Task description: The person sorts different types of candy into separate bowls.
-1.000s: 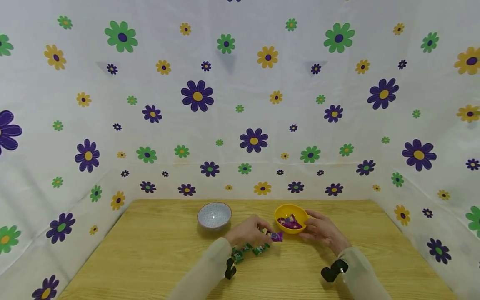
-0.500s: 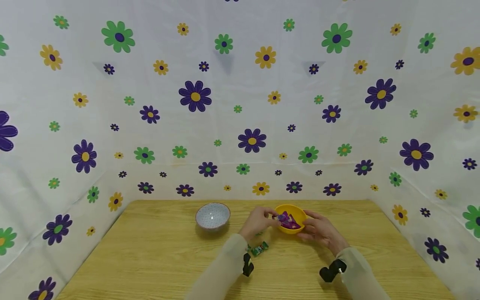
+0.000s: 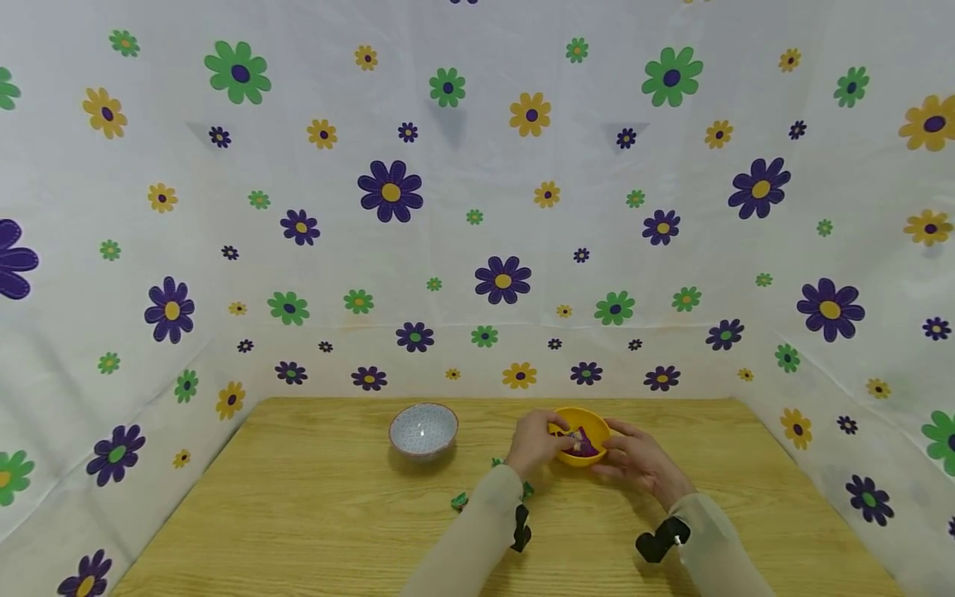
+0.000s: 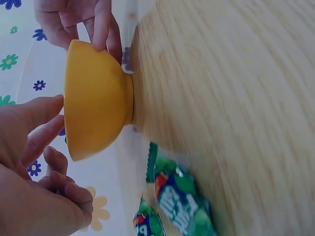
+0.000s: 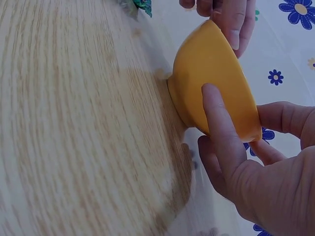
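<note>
A yellow bowl (image 3: 593,421) stands upright on the table with several purple-wrapped candies (image 3: 585,446) in it. My right hand (image 3: 643,461) holds the bowl at its right side; the right wrist view shows the thumb at the rim and fingers against the outer wall (image 5: 216,69). From the left, my left hand (image 3: 534,441) reaches over the rim with thumb and index finger, right at the candies. Their tips are hidden behind the wall in the left wrist view, and I cannot tell whether they still pinch a candy. Green-wrapped candies (image 4: 179,196) lie near my left wrist.
A pale blue patterned bowl (image 3: 424,433) with a reddish rim stands at the back left. One green candy (image 3: 459,502) lies left of my left sleeve (image 3: 477,531), which covers part of the others. Behind the wooden table (image 3: 313,497) hangs a flowered white sheet (image 3: 448,240).
My left hand has carried a purple candy from beside the green candies rightward to the yellow bowl, and its fingers now reach further inside. The right hand has stayed on the bowl.
</note>
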Tool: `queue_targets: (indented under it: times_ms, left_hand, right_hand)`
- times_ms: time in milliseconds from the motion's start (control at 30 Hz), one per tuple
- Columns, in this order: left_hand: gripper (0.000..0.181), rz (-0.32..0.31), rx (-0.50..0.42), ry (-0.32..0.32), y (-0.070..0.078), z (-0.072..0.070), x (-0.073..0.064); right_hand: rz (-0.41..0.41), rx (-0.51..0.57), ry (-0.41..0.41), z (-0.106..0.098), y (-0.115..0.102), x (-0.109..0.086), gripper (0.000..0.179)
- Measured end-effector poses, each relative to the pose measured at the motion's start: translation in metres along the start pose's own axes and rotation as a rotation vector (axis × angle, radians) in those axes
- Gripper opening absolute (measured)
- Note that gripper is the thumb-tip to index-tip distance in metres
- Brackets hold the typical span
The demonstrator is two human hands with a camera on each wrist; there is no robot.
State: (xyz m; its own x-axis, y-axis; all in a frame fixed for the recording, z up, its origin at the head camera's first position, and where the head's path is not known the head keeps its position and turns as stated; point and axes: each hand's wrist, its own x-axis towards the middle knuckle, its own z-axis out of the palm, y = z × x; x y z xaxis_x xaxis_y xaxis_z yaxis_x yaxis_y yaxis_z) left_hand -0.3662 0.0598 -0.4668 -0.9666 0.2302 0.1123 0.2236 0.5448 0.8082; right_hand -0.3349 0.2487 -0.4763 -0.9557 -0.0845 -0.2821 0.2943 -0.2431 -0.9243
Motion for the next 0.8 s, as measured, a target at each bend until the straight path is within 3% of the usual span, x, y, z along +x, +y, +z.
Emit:
queue_targets:
  times_ms: [400,667,800]
  left_hand:
    - [0.011,-0.039,-0.167,-0.009,-0.015,-0.013,-0.001]
    - [0.014,0.123,-0.12,-0.054,-0.017,-0.03,-0.008]
    - [0.014,0.154,-0.149,-0.061,-0.018,-0.038,-0.014]
  right_hand:
    - [0.009,0.012,0.023,0.002,0.0,0.002,0.058]
    - [0.017,0.012,0.032,0.001,0.001,0.002,0.058]
    - [0.018,0.005,0.04,0.002,0.001,0.002,0.058]
